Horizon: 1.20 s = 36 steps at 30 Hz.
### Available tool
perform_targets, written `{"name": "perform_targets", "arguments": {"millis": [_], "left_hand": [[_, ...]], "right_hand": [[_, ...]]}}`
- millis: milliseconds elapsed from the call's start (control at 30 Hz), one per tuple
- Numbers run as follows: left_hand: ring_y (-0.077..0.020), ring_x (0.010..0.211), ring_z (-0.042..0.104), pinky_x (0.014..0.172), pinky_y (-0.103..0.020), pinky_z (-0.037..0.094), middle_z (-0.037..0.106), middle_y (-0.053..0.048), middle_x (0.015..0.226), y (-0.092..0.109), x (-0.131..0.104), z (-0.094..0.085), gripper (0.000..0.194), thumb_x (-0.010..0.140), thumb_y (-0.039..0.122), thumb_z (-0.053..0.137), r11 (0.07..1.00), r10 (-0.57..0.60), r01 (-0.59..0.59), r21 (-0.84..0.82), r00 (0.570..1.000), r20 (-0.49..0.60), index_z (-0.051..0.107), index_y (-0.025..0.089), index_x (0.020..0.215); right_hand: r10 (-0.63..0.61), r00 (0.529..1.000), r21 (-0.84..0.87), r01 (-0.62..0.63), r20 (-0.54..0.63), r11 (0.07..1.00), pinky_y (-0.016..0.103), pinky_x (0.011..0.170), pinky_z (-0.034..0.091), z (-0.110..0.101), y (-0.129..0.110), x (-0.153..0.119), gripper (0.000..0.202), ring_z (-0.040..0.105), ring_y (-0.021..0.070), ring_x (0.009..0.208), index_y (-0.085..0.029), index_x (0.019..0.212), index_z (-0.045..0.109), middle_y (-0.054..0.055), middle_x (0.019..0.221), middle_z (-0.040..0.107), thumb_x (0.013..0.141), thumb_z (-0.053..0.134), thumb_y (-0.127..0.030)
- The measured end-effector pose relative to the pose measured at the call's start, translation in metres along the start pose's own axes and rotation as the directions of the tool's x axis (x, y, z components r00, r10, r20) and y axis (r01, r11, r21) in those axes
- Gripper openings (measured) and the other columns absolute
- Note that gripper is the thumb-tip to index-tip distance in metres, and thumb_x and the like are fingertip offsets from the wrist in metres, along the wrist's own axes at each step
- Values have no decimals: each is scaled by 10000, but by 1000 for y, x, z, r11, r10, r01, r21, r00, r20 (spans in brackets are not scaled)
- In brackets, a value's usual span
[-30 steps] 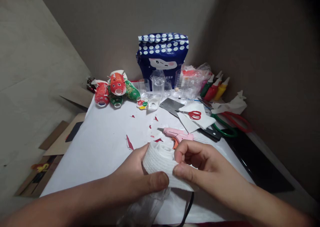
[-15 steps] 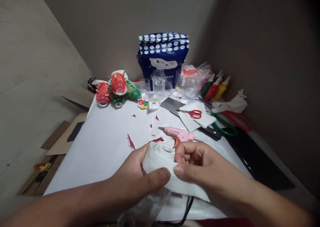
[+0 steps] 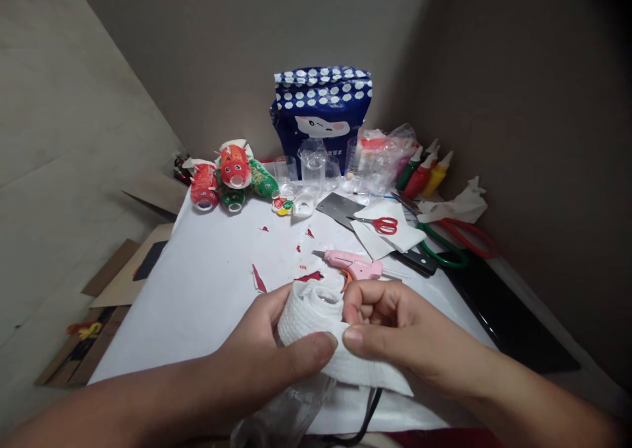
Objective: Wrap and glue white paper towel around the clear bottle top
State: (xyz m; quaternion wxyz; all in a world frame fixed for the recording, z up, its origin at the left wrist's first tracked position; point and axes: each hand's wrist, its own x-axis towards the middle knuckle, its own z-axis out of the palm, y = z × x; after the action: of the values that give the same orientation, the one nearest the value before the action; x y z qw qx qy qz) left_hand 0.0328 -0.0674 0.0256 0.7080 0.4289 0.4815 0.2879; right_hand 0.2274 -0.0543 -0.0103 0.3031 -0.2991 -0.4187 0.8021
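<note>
A white, textured sheet like paper towel (image 3: 365, 369) is curled into a loose roll near the table's front edge. My left hand (image 3: 281, 342) is closed around the roll from the left, its thumb pressing on the front. On the right, my right hand (image 3: 390, 323) pinches the sheet between thumb and fingers, and a loose corner hangs below it. Clear plastic (image 3: 296, 412) shows beneath the roll; what it belongs to is hidden. Just beyond my hands lies a pink glue gun (image 3: 353, 263) with an orange trigger, near red scraps (image 3: 257, 279).
Red and green fish figures (image 3: 236, 165) stand at the back left. A blue bag (image 3: 323, 105) stands behind clear cups (image 3: 312, 168). At right lie red-handled scissors (image 3: 385, 225), a cleaver (image 3: 338, 207), paint bottles (image 3: 419, 178) and a black panel (image 3: 503, 316). A black cable (image 3: 370, 418) runs in front.
The roll has turned slightly in my hands, so its coiled top edge shows more openly. Both hands keep nearly the same place and hold.
</note>
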Motion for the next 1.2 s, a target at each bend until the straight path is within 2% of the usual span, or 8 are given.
{"name": "perform_targets", "arguments": {"millis": [200, 333, 533, 600, 733, 900, 1033, 1200], "left_hand": [[-108, 681, 536, 614, -187, 437, 678, -15, 843, 1, -3, 0, 551, 585, 453, 856, 999, 3, -1, 37, 999, -51, 657, 143, 996], [-114, 698, 536, 617, -188, 440, 675, -26, 843, 1, -5, 1, 614, 566, 498, 858, 998, 40, -38, 51, 999, -35, 650, 136, 1016], [-121, 715, 547, 634, -197, 452, 674, -43, 876, -1, -7, -2, 626, 581, 531, 840, 997, 33, -34, 71, 999, 10, 631, 142, 1024], [-141, 736, 560, 648, -215, 464, 670, -45, 864, -2, -10, -4, 616, 599, 551, 815, 994, 32, -38, 98, 998, 61, 625, 151, 1028], [-189, 814, 587, 699, -264, 484, 668, -60, 935, -1, -14, -5, 533, 665, 442, 745, 972, 67, -116, 203, 971, 230, 610, 167, 1102], [-243, 921, 609, 809, -337, 500, 647, -77, 1094, -6, -8, -8, 691, 611, 348, 754, 922, 168, -273, 275, 921, 350, 531, 164, 1238], [-316, 1065, 616, 893, -405, 507, 672, -98, 1091, -22, 6, -15, 757, 634, 403, 773, 887, 226, -357, 293, 889, 397, 504, 181, 1306], [-355, 1224, 543, 1022, -451, 461, 631, -100, 1233, -43, 25, -20, 771, 640, 417, 813, 864, 249, -405, 299, 860, 445, 525, 210, 1324]], "right_hand": [[-18, 1000, -22, 18, 6, 1000, 198, 481, 191, 3, 0, -1, 264, 269, 56, 523, -180, 782, 552, -88, 573, 399, 785, 780, -312], [-21, 1000, -87, 20, -3, 996, 192, 448, 166, 3, -5, -1, 293, 235, 46, 489, -173, 738, 551, -106, 529, 368, 733, 824, -282], [-20, 1000, -146, 23, 21, 989, 170, 470, 235, 2, -6, 1, 311, 304, 46, 514, -170, 725, 542, -87, 569, 421, 744, 813, -320], [-122, 992, -165, 117, -19, 979, 169, 509, 301, 1, -3, 2, 309, 372, 57, 554, -180, 740, 526, -67, 631, 464, 779, 781, -350], [-469, 875, -384, 394, -121, 835, 228, 653, 449, -2, -1, 2, 135, 553, 116, 764, -235, 950, 594, -8, 899, 569, 863, 687, -276], [-614, 778, -636, 544, 137, 548, 333, 993, 435, 5, -4, 1, 354, 549, 192, 1154, -249, 1144, 644, 38, 1155, 639, 839, 642, -70], [-699, 672, -659, 644, 245, 388, 414, 1081, 373, 10, -3, 3, 334, 598, 198, 1070, -217, 1139, 670, 39, 1067, 707, 828, 702, -100], [-743, 608, -662, 682, 279, 310, 457, 1051, 399, 12, -1, 7, 249, 619, 196, 960, -212, 1050, 723, 40, 973, 720, 828, 706, -100]]}}
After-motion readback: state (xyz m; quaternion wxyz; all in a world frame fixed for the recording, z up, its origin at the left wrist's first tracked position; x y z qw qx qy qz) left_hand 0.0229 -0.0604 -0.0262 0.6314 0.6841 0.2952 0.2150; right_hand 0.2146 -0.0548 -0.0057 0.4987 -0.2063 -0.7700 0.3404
